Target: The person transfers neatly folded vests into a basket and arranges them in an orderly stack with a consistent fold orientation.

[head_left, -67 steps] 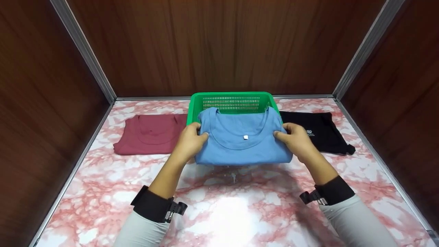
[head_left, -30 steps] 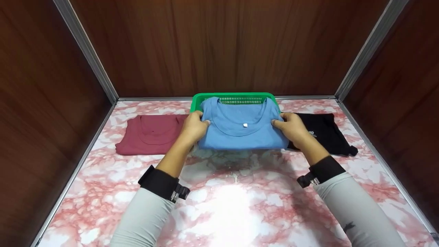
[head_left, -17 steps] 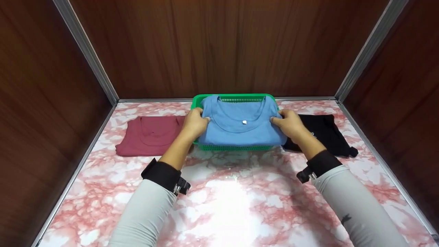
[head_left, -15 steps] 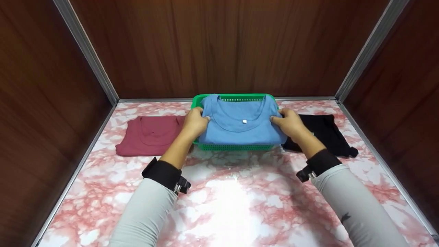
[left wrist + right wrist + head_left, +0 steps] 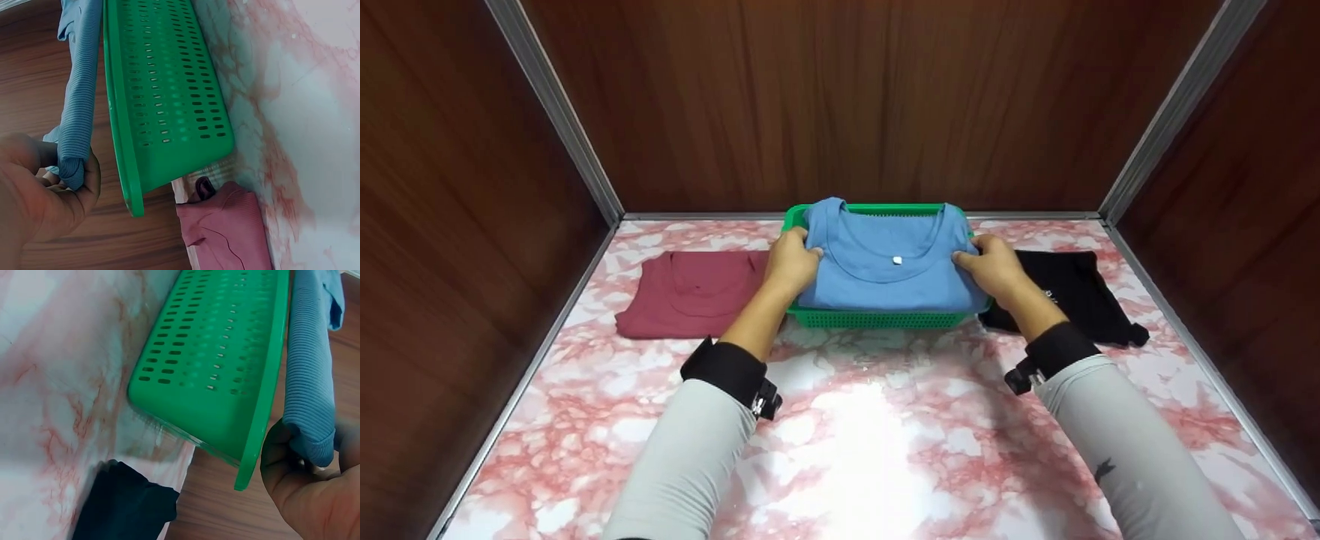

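Head view: blue shirt (image 5: 885,292) held over the basket (image 5: 881,321), a hand clamped on each side!
Left hand (image 5: 792,262) pinches one edge, right hand (image 5: 994,268) pinches the other, the pair well apart with the folded shirt spread between them, neckline and white tag (image 5: 897,260) on top. And look at the wrist views: the folded front edge sits just above the green rim, a slim gap showing! Red shirt (image 5: 694,296) lies on the marbled table (image 5: 825,450) by the left arm, black garment (image 5: 1069,292) by the right, each partly hidden.

Folded blue shirt (image 5: 885,291) — white-tagged; just above green basket (image 5: 881,321)
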`<state>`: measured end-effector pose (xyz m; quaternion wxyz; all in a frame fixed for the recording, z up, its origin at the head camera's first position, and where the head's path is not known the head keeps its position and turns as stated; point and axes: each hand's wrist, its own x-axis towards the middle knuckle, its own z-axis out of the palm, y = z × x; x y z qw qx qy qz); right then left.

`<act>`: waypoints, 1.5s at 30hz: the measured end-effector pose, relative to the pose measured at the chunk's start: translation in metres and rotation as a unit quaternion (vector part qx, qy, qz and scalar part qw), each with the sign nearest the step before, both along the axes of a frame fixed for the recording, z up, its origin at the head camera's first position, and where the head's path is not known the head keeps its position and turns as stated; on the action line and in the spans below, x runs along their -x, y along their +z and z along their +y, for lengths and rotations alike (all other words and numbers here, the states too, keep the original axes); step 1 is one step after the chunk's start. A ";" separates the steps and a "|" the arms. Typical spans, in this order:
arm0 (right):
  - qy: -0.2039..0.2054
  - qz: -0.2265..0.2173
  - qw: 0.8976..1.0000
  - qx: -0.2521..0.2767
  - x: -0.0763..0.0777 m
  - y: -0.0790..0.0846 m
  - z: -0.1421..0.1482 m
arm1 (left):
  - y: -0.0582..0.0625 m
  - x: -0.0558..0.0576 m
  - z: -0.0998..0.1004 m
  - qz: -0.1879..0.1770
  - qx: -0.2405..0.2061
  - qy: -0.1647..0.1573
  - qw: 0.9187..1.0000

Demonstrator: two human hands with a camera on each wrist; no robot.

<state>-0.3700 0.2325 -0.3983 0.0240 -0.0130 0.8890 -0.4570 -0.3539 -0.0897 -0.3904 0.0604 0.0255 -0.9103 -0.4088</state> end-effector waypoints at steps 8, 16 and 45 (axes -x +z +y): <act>-0.004 0.033 0.999 -0.018 0.007 0.001 0.000 | -0.003 0.006 0.006 0.004 0.000 0.019 1.000; -0.002 0.031 0.999 -0.039 0.010 0.003 -0.002 | -0.009 0.012 0.007 0.010 -0.012 0.037 0.999; -0.017 0.052 0.995 -0.085 0.023 -0.011 -0.011 | -0.024 0.028 0.011 0.033 -0.017 0.078 0.996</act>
